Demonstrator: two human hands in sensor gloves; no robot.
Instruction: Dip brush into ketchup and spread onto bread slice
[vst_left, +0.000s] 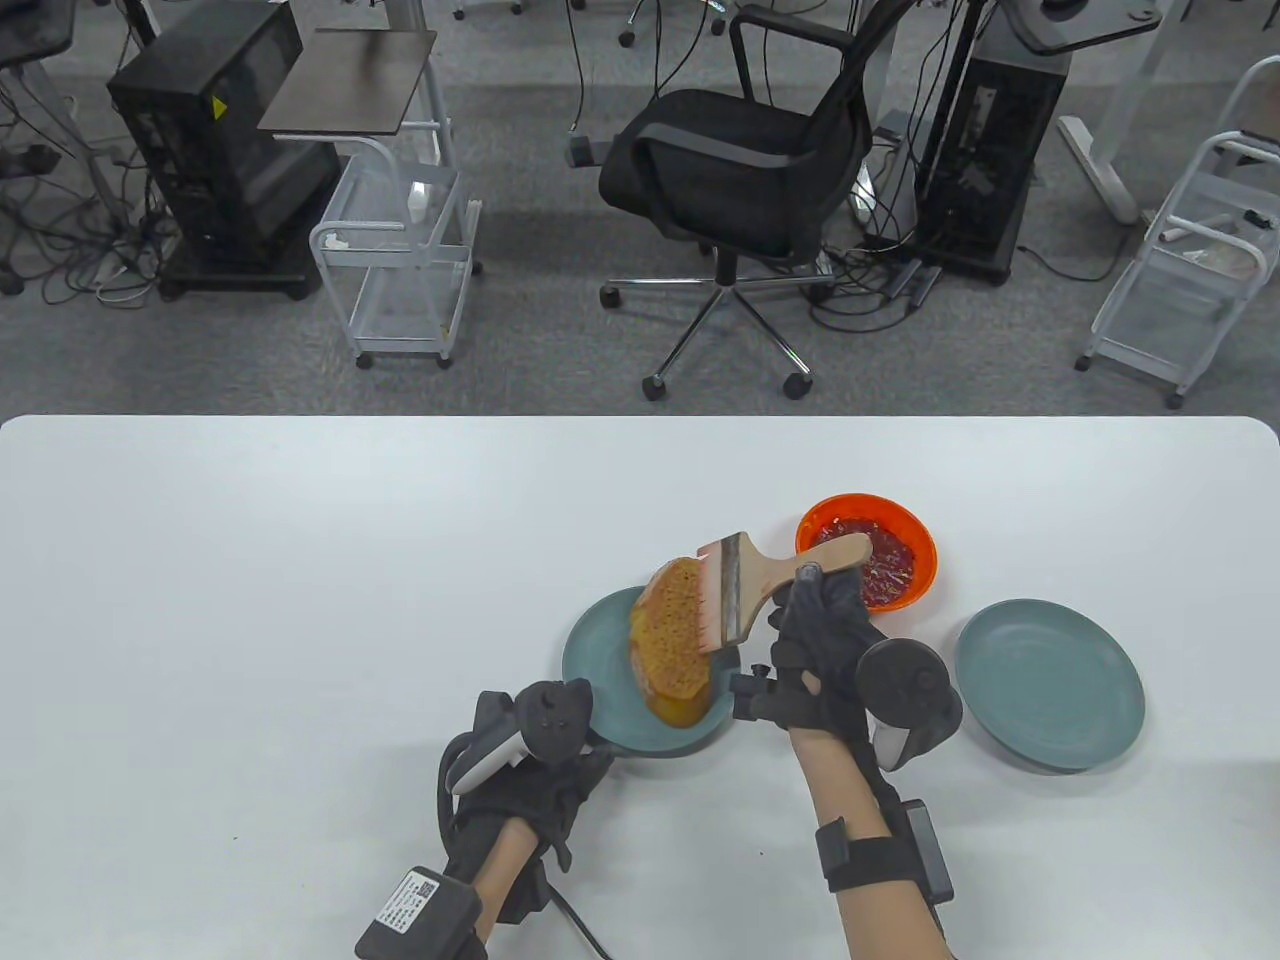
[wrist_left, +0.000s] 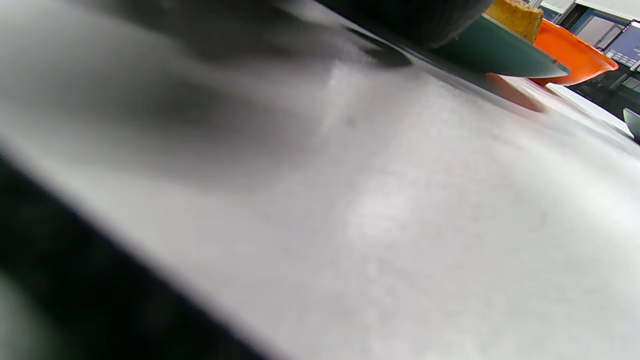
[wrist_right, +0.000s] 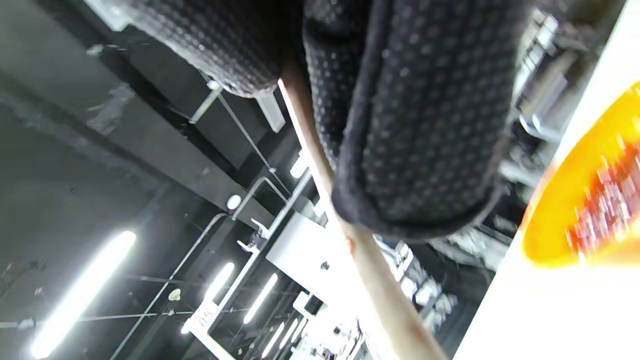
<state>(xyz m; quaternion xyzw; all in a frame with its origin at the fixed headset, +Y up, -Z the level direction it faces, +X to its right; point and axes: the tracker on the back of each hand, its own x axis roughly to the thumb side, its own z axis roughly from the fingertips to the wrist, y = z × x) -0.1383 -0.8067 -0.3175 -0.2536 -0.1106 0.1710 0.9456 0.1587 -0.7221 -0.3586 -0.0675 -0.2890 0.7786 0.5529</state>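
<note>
Above the near plate (vst_left: 600, 690), the right hand (vst_left: 815, 650) grips the brush (vst_left: 760, 585), bristles on the bread slice (vst_left: 672, 640). Behind sits the ketchup bowl (vst_left: 868, 550). Left hand (vst_left: 530, 770) rests beside the plate, grip unclear.

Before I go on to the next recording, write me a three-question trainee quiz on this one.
1. True or false: the brush has its bristles on the bread slice.
2. Which of the hands grips the brush handle? A) left hand B) right hand C) both
3. Fill in: the ketchup is in the ___ bowl, beyond the two teal plates.

Key: 1 true. 2 B: the right hand grips the wooden handle, while the left hand rests at the near rim of the plate with the bread; whether it grips the rim cannot be told. 3 orange.
</note>
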